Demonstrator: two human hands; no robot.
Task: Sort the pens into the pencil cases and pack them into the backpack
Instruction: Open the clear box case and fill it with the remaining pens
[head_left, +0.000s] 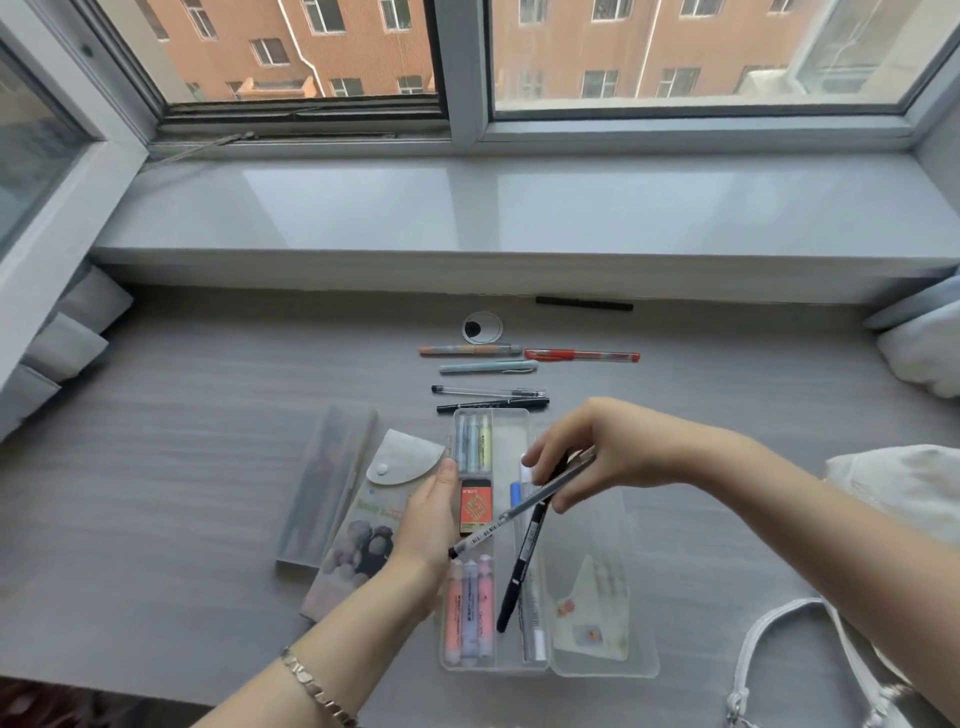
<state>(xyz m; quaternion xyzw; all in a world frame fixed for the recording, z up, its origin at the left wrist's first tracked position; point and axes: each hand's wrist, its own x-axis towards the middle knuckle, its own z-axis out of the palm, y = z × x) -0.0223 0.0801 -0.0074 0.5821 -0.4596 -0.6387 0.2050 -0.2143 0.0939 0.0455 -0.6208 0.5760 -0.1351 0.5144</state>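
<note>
A clear plastic pencil case lies open on the desk, with highlighters and a red eraser in its left compartments. My right hand holds two pens above the case: a clear gel pen and a black marker, both slanting down to the left. My left hand rests against the case's left edge. Several more pens lie in rows beyond the case, among them a red pen and a black pen. A white backpack sits at the lower right.
Left of the open case lie a printed pouch with a snap flap and a frosted slim case. The open case's lid lies flat to the right. A cable hole is at the desk's back, below the windowsill.
</note>
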